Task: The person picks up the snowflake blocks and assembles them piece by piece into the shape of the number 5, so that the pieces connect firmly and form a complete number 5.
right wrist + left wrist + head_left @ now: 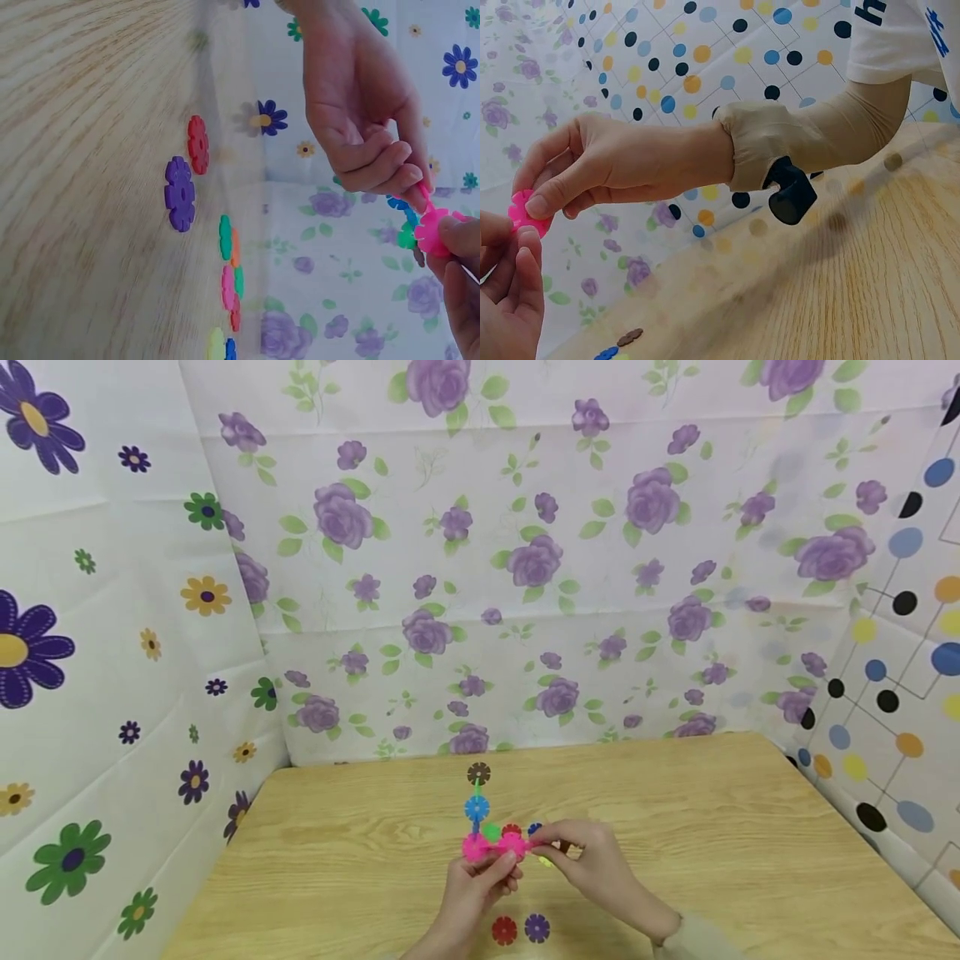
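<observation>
My left hand [476, 893] grips a chain of slotted plastic discs by a pink disc [512, 846] at its near right end. Another pink disc [475, 847] sits at the chain's corner. Beyond it the chain runs away through a blue disc [477, 808] and a green disc seen edge-on to a brown disc [479, 773]. Fingers and thumb of my right hand [596, 864] pinch pink plastic at the right side of the near pink disc. In the right wrist view a pink disc [430, 232] shows by the right thumb, close to the left fingertips.
On the wooden table [337, 860], a red disc [504, 931] and a purple disc [537, 928] lie near the front. Several more discs, including a yellow disc [217, 345] and a green disc [226, 237], lie beyond the hands. Patterned cloth [450, 568] hangs around the table.
</observation>
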`<state>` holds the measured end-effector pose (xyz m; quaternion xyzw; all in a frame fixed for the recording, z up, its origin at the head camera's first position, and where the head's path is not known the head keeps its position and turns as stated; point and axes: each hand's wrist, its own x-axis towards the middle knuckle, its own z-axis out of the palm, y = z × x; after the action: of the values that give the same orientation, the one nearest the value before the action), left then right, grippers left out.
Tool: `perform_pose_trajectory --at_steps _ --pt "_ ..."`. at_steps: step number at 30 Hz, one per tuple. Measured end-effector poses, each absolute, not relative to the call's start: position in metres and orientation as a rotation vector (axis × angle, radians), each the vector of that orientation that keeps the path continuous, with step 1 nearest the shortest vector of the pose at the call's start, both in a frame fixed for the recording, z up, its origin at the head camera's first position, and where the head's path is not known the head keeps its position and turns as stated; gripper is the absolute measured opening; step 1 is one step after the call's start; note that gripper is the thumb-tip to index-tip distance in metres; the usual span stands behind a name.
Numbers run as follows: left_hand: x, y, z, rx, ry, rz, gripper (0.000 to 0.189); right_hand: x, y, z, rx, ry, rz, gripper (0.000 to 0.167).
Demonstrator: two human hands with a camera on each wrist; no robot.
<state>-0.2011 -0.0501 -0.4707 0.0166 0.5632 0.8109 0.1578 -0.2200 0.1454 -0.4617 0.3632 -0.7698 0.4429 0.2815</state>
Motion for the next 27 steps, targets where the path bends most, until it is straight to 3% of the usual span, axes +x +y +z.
perform_pose_trajectory --at_steps 20,27 --pt "-0.192 -0.058 -0.456 0.205 1.687 2.26 0.008 -0.212 0.143 -0.454 1.153 -1.883 1.16 0.028" --pt "-0.188 -0.061 -0.457 0.282 1.757 2.242 0.017 -0.206 0.14 -0.453 1.168 -1.859 1.164 0.028"
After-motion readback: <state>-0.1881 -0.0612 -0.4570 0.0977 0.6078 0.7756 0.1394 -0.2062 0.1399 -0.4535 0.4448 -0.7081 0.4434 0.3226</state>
